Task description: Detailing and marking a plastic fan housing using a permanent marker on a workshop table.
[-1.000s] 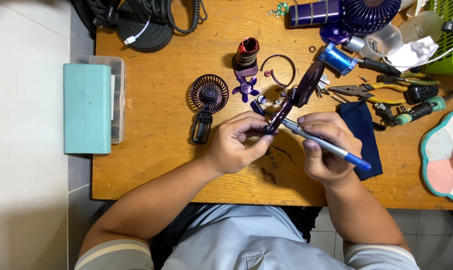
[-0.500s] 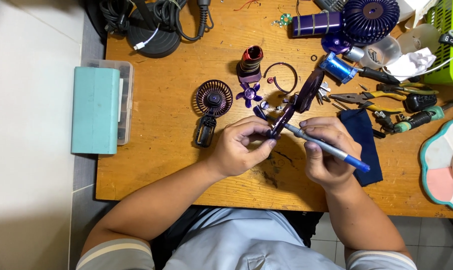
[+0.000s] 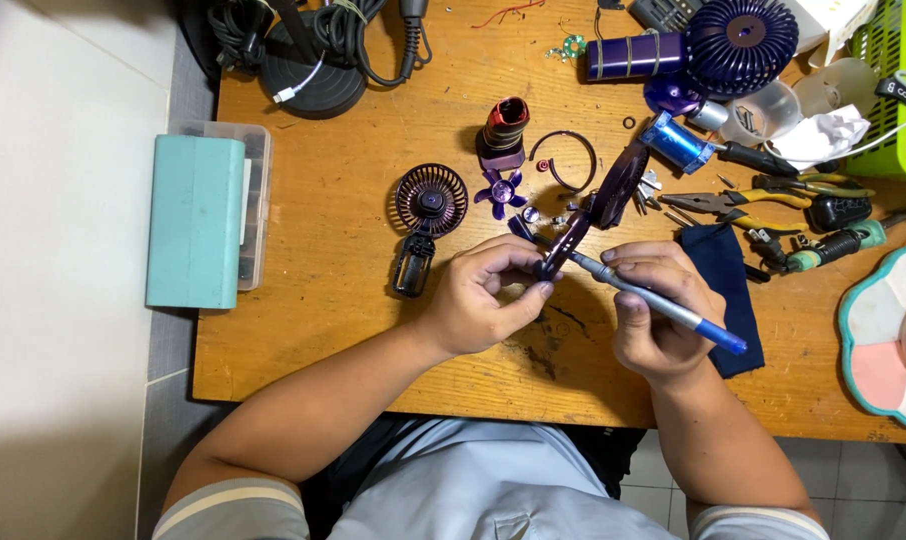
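My left hand (image 3: pixel 485 295) grips a dark purple fan housing piece (image 3: pixel 585 215) that tilts up toward the back of the wooden table (image 3: pixel 343 310). My right hand (image 3: pixel 663 315) holds a silver and blue screwdriver (image 3: pixel 663 305), with its tip set against the lower end of the purple piece. A black round fan grille with a handle (image 3: pixel 428 205), a purple fan blade (image 3: pixel 500 190) and a small red and black motor part (image 3: pixel 505 130) lie just behind my left hand.
A teal-lidded plastic box (image 3: pixel 198 220) sits at the table's left edge. Pliers and other tools (image 3: pixel 773 200), a dark blue cloth (image 3: pixel 723 270) and a blue battery (image 3: pixel 676 142) lie right. A whole purple fan (image 3: pixel 703 45), black cables (image 3: pixel 313 45), a flower-shaped tray (image 3: pixel 888 340).
Both hands keep their hold on the purple piece and screwdriver. The view has shifted slightly, so the table sits a little lower in frame.
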